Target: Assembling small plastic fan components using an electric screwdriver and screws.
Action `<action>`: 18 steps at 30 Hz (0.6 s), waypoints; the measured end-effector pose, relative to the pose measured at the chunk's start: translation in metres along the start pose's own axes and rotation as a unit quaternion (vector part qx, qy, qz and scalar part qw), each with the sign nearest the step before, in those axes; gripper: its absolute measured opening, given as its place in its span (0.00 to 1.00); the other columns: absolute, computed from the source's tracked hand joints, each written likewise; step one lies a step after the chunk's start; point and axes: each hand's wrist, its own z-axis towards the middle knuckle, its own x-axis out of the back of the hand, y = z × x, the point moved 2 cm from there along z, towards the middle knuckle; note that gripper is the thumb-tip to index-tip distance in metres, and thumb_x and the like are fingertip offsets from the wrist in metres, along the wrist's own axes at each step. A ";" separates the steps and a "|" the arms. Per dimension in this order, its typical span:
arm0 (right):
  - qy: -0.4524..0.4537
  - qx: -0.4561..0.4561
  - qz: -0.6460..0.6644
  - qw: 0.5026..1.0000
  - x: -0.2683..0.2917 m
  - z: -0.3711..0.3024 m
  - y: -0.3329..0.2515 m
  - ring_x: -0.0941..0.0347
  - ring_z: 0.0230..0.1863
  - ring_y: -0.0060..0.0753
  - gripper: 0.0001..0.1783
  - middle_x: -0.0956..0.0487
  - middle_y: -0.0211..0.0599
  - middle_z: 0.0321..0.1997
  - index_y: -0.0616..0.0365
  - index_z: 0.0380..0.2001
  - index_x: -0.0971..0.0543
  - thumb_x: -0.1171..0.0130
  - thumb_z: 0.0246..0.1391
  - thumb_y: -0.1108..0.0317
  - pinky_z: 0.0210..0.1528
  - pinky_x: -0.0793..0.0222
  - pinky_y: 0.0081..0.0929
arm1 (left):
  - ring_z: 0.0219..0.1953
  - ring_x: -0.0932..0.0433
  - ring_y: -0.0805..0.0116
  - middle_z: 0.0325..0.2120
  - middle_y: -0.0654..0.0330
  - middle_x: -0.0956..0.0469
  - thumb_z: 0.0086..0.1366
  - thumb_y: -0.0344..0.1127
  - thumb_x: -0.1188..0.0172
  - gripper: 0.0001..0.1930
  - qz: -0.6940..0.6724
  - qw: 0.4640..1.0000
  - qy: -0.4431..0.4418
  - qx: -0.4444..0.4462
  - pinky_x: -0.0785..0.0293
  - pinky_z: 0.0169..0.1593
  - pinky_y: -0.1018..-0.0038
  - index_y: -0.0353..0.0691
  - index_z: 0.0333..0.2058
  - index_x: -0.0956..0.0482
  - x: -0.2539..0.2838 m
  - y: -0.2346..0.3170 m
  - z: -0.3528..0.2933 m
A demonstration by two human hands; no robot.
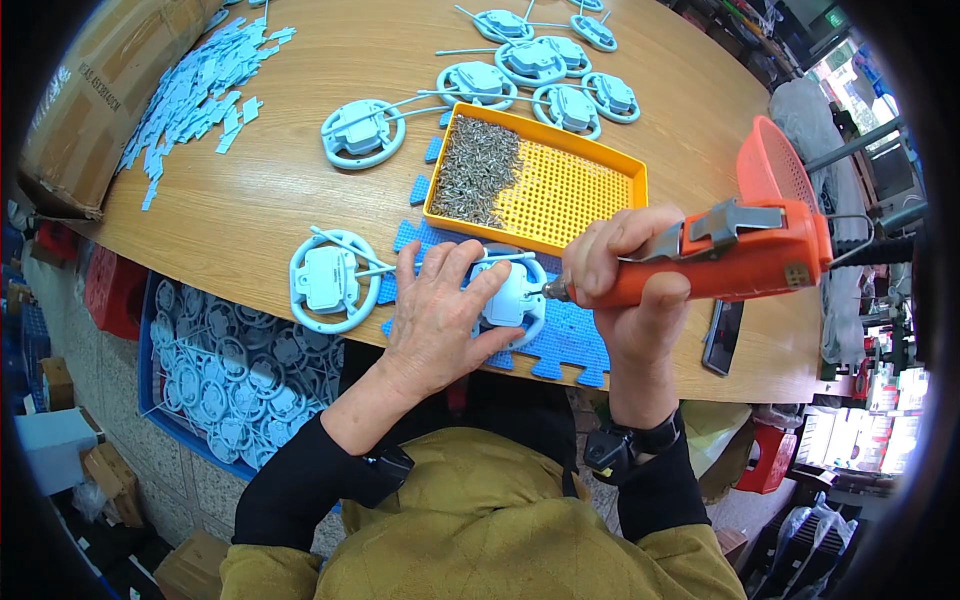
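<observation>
A light-blue toy steering wheel point(513, 300) lies on the blue foam mat point(572, 338) near the table's front edge. My left hand point(437, 312) presses and grips it from the left, fingers over its top and thumb along its near side. In my right hand point(640, 270) is an orange electric screwdriver point(735, 255), fingers wrapped round its body. The screwdriver's tip point(553, 290) points left and meets the right part of the wheel's hub; whether a screw sits under it I cannot tell. Another toy steering wheel point(330, 280) lies left of my left hand.
Just beyond the mat stands a yellow perforated tray point(640, 190), small screws point(480, 170) heaped in its left half. Several similar wheels point(532, 62) lie farther back. Flat blue pieces point(205, 85) are piled beside a cardboard box point(100, 100). A phone point(723, 337) lies right; a full blue crate point(165, 425) stands below left.
</observation>
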 end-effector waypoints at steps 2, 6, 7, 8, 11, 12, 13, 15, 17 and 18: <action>0.000 0.001 0.013 1.000 0.000 0.000 0.004 0.34 0.19 0.25 0.28 0.30 0.33 0.19 0.61 0.35 0.31 0.30 0.44 0.49 0.19 0.40 0.20 | 0.48 0.33 0.55 0.44 0.55 0.32 0.40 0.47 0.27 0.33 -0.002 1.000 -0.005 -0.003 0.45 0.54 0.51 0.45 0.47 0.27 0.001 0.000 0.001; -0.001 -0.014 -0.046 0.999 -0.003 0.003 0.004 0.35 0.18 0.24 0.27 0.31 0.31 0.18 0.58 0.33 0.32 0.35 0.47 0.47 0.20 0.40 0.22 | 0.47 0.33 0.55 0.44 0.55 0.32 0.40 0.46 0.27 0.33 -0.016 1.000 0.002 -0.009 0.43 0.52 0.55 0.44 0.46 0.27 -0.001 -0.003 0.001; -0.004 -0.025 -0.102 0.994 -0.004 0.003 0.004 0.36 0.17 0.24 0.29 0.32 0.30 0.18 0.56 0.33 0.32 0.39 0.49 0.40 0.20 0.39 0.23 | 0.47 0.33 0.54 0.43 0.54 0.32 0.40 0.46 0.27 0.33 -0.018 1.000 0.002 -0.013 0.42 0.51 0.56 0.44 0.46 0.27 0.000 -0.003 0.003; -0.002 -0.026 -0.103 0.994 -0.002 0.004 0.005 0.36 0.17 0.24 0.29 0.32 0.30 0.18 0.56 0.33 0.32 0.39 0.49 0.40 0.20 0.39 0.23 | 0.47 0.33 0.54 0.43 0.54 0.32 0.40 0.45 0.27 0.33 -0.019 1.000 0.003 -0.016 0.42 0.51 0.58 0.43 0.46 0.27 0.001 -0.003 0.004; 0.005 -0.013 0.016 1.000 -0.002 0.006 0.011 0.34 0.20 0.23 0.20 0.31 0.32 0.19 0.60 0.33 0.31 0.32 0.48 0.60 0.20 0.39 0.19 | 0.46 0.32 0.54 0.43 0.54 0.32 0.39 0.45 0.27 0.33 -0.024 0.999 0.007 -0.024 0.41 0.51 0.59 0.42 0.46 0.28 0.003 -0.002 0.008; 0.017 -0.030 0.012 0.999 -0.003 0.006 0.012 0.34 0.20 0.22 0.21 0.31 0.32 0.19 0.59 0.33 0.31 0.32 0.47 0.59 0.20 0.39 0.19 | 0.46 0.32 0.54 0.43 0.54 0.32 0.39 0.45 0.27 0.33 -0.023 0.999 0.008 -0.026 0.41 0.51 0.59 0.42 0.46 0.28 0.004 -0.003 0.008; 0.026 -0.042 0.005 0.999 -0.002 0.009 0.012 0.34 0.20 0.22 0.21 0.31 0.31 0.19 0.59 0.33 0.31 0.31 0.47 0.58 0.20 0.39 0.19 | 0.47 0.33 0.53 0.44 0.53 0.32 0.39 0.45 0.27 0.34 -0.023 0.999 -0.006 -0.027 0.41 0.51 0.58 0.42 0.47 0.28 0.004 -0.005 0.009; 0.008 -0.050 -0.007 0.999 0.005 0.012 0.009 0.33 0.21 0.22 0.24 0.30 0.31 0.21 0.58 0.35 0.31 0.32 0.47 0.53 0.19 0.39 0.19 | 0.50 0.33 0.52 0.47 0.53 0.32 0.39 0.46 0.27 0.36 -0.035 0.998 -0.043 -0.022 0.41 0.54 0.57 0.41 0.49 0.28 0.019 -0.011 0.008; 0.039 -0.003 0.020 0.999 0.032 0.019 -0.002 0.33 0.20 0.24 0.26 0.29 0.32 0.21 0.58 0.36 0.31 0.35 0.49 0.48 0.18 0.39 0.20 | 0.53 0.35 0.50 0.50 0.52 0.32 0.39 0.45 0.27 0.38 0.010 0.999 -0.053 0.007 0.44 0.58 0.55 0.40 0.51 0.29 0.050 -0.019 0.004; 0.047 0.053 -0.008 0.997 0.050 0.024 -0.013 0.33 0.20 0.25 0.26 0.29 0.33 0.21 0.58 0.37 0.30 0.37 0.51 0.47 0.19 0.39 0.20 | 0.55 0.37 0.49 0.49 0.53 0.31 0.42 0.46 0.28 0.38 0.074 0.996 -0.048 0.033 0.47 0.60 0.51 0.43 0.54 0.30 0.066 -0.029 0.000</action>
